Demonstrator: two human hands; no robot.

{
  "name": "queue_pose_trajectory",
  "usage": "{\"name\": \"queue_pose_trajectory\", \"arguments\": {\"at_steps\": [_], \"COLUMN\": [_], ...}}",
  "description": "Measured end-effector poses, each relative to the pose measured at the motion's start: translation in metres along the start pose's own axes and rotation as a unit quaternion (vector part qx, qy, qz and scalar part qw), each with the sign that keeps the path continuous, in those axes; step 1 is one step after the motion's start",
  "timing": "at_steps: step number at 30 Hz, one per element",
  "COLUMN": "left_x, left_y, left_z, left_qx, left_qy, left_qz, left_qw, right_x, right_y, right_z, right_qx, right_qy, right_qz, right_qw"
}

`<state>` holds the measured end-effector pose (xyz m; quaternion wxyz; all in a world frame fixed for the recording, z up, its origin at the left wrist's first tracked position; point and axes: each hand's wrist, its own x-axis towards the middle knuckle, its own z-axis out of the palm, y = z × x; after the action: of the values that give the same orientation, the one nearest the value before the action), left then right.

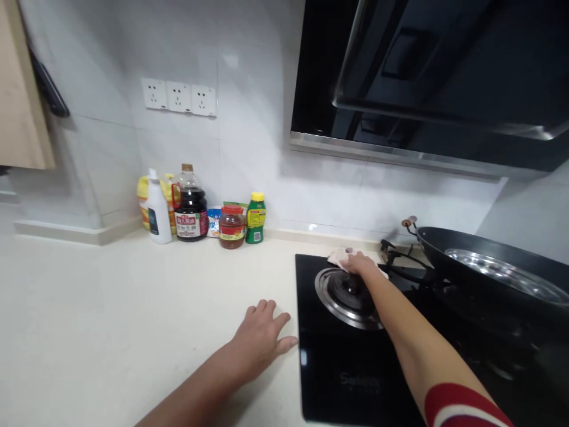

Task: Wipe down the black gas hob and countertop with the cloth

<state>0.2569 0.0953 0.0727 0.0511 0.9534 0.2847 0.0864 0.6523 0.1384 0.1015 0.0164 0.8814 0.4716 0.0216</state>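
My right hand [357, 264] is pressed on a pale cloth [340, 256] at the back of the black glass gas stove [329, 367], just behind the left burner [349, 293]. Its fingers are closed over the cloth, and the arm reaches across the burner's right side. On the white countertop [133, 308], my left hand [262, 335] rests with fingers spread, beside the stove's left edge. Nothing is in that hand.
A large black wok [466, 255] with a shiny metal steamer plate [507, 274] sits on the right. The range hood [427, 89] hangs above. Along the wall stand a soy sauce jug [191, 207], a white bottle [157, 210], a red-lidded jar [232, 228] and a green bottle [256, 219].
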Motion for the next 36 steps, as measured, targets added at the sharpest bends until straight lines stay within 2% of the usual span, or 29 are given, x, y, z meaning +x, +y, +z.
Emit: {"name": "queue_pose_trajectory", "arguments": {"at_steps": [4, 7, 10, 15, 19, 22, 25, 27, 30, 33, 36], "left_x": [0.000, 0.001, 0.003, 0.011, 0.019, 0.022, 0.021, 0.020, 0.021, 0.022, 0.022], "left_y": [-0.002, -0.003, -0.006, -0.021, -0.039, -0.048, -0.051, -0.050, -0.049, -0.048, -0.048], "left_z": [-0.005, -0.007, -0.004, 0.009, 0.015, 0.014, 0.012, 0.009, 0.006, 0.004, 0.001], "left_qx": [0.000, -0.025, -0.057, -0.151, -0.219, -0.237, -0.245, -0.246, -0.244, -0.237, -0.227], "left_qy": [0.005, 0.009, 0.038, 0.156, 0.214, 0.210, 0.183, 0.163, 0.139, 0.126, 0.118], "left_qz": [-0.001, -0.012, -0.026, -0.039, -0.063, -0.068, -0.054, -0.043, -0.035, -0.035, -0.032], "left_qw": [1.000, 1.000, 0.997, 0.975, 0.950, 0.946, 0.951, 0.954, 0.959, 0.963, 0.966], "right_x": [0.003, -0.016, -0.051, -0.145, -0.232, -0.283, -0.309, -0.313, -0.301, -0.272, -0.230], "right_y": [-0.070, -0.103, -0.116, -0.116, -0.098, -0.070, -0.028, 0.003, 0.047, 0.075, 0.090], "right_z": [-0.004, -0.006, -0.009, -0.007, -0.001, -0.001, -0.004, -0.006, -0.007, -0.007, -0.006], "right_qx": [0.016, 0.019, 0.018, 0.031, 0.121, 0.204, 0.260, 0.275, 0.269, 0.214, 0.148], "right_qy": [-0.013, -0.012, -0.009, -0.009, -0.005, -0.022, -0.032, -0.040, -0.048, -0.046, -0.044], "right_qz": [-0.092, -0.165, -0.236, -0.353, -0.424, -0.438, -0.426, -0.392, -0.333, -0.294, -0.246], "right_qw": [0.996, 0.986, 0.972, 0.935, 0.898, 0.875, 0.866, 0.877, 0.902, 0.930, 0.957]}}
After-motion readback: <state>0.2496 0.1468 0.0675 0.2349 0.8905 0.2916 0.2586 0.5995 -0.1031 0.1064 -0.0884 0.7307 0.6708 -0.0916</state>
